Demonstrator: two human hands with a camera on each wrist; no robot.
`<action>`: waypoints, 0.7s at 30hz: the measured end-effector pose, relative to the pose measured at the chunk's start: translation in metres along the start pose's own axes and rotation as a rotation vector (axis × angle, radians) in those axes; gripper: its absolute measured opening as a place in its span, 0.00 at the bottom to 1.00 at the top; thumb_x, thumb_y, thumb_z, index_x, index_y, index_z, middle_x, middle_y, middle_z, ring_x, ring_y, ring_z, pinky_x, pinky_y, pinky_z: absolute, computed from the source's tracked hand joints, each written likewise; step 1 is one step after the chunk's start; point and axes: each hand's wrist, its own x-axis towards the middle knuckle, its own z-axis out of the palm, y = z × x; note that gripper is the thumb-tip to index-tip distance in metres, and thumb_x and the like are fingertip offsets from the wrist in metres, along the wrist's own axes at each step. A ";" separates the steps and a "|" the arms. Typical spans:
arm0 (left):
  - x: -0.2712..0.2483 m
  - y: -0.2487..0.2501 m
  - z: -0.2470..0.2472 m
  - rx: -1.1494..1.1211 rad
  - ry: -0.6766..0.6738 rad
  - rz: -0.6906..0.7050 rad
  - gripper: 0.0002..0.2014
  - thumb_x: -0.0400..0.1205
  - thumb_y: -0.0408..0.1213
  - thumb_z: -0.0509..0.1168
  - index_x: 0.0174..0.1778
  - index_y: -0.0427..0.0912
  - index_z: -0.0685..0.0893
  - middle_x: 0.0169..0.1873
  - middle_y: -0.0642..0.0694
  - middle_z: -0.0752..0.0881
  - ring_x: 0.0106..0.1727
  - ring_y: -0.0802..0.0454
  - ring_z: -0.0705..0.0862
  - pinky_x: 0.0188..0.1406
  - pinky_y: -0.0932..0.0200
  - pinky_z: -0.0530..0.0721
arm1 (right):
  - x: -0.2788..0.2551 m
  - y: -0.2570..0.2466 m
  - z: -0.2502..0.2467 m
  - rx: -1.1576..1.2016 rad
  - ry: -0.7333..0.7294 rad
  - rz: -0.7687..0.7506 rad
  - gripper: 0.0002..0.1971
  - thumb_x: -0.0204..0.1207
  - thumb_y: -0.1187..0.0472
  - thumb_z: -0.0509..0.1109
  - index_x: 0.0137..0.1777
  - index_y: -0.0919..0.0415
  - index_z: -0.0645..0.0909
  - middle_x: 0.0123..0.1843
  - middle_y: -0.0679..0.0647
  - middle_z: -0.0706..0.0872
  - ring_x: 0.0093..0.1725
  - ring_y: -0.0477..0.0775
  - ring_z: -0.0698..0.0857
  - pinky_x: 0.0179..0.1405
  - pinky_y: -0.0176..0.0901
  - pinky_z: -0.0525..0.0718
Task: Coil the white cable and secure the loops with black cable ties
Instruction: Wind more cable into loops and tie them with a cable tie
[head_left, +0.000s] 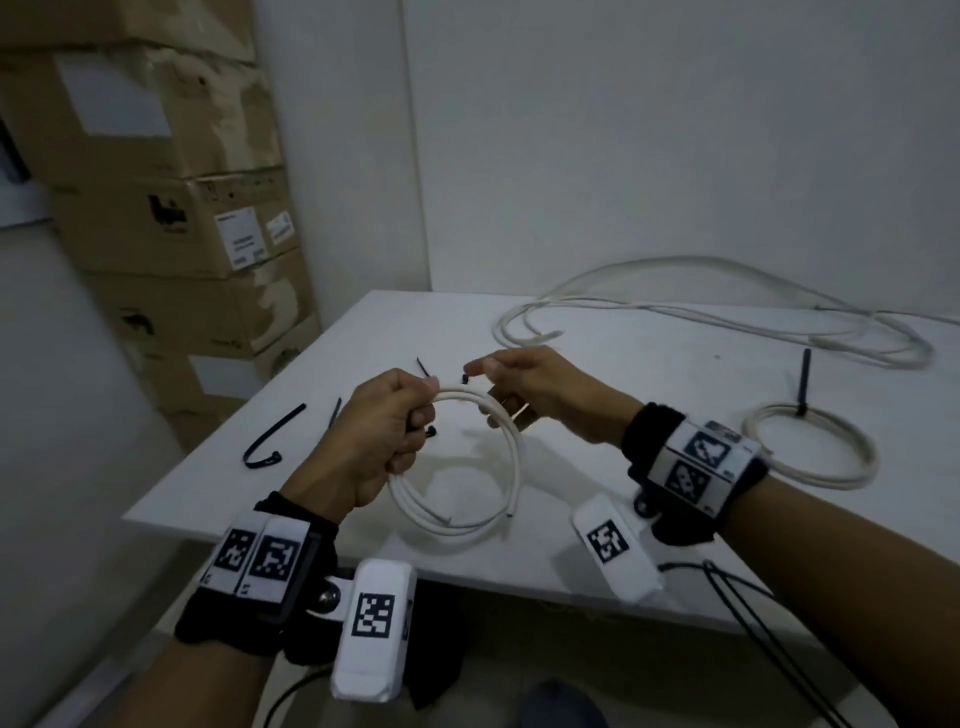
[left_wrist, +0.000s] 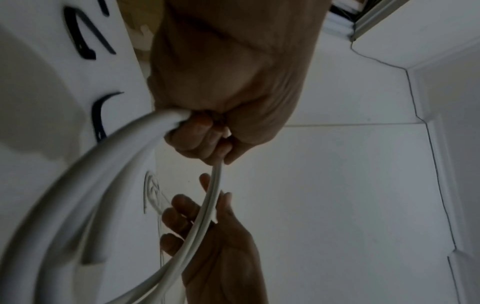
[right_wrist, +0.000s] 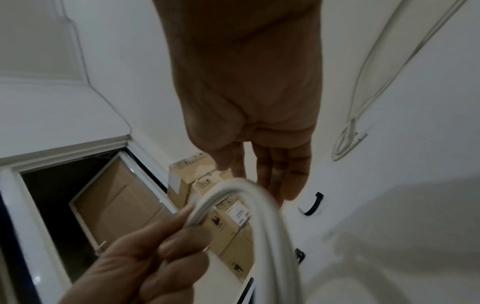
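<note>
Gripping the coiled white round cable (head_left: 467, 467) in a closed fist, the left hand (head_left: 379, 441) holds its loops upright above the white table's (head_left: 597, 519) near edge. Just right of that fist, the right hand (head_left: 535, 389) pinches a thin black plastic cable tie (head_left: 466, 375) at the coil's top, its other fingers loose behind the strands. The tie must wrap across the strands there.

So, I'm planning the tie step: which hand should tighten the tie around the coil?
Probably right. The right hand already pinches a black cable tie beside the coiled white cable, while the left hand grips the loops together.
</note>
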 end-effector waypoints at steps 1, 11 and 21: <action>0.003 0.001 -0.008 -0.007 0.027 0.009 0.15 0.86 0.37 0.60 0.33 0.44 0.69 0.20 0.51 0.70 0.15 0.58 0.61 0.14 0.70 0.56 | 0.014 0.001 -0.001 -0.043 0.019 0.024 0.16 0.84 0.55 0.59 0.65 0.62 0.79 0.40 0.58 0.84 0.36 0.55 0.84 0.35 0.43 0.82; 0.022 0.007 -0.040 -0.026 0.119 0.008 0.15 0.85 0.37 0.61 0.32 0.45 0.68 0.19 0.52 0.70 0.15 0.59 0.60 0.12 0.71 0.57 | 0.131 0.021 0.014 -1.278 -0.300 0.126 0.21 0.83 0.57 0.59 0.74 0.61 0.72 0.75 0.58 0.73 0.73 0.60 0.73 0.67 0.47 0.72; 0.044 0.018 0.004 0.008 0.108 -0.007 0.16 0.85 0.37 0.61 0.31 0.46 0.68 0.20 0.51 0.70 0.16 0.58 0.60 0.13 0.71 0.58 | 0.105 0.020 -0.024 -1.343 -0.264 0.020 0.09 0.81 0.68 0.57 0.40 0.68 0.75 0.34 0.57 0.75 0.31 0.56 0.77 0.12 0.35 0.69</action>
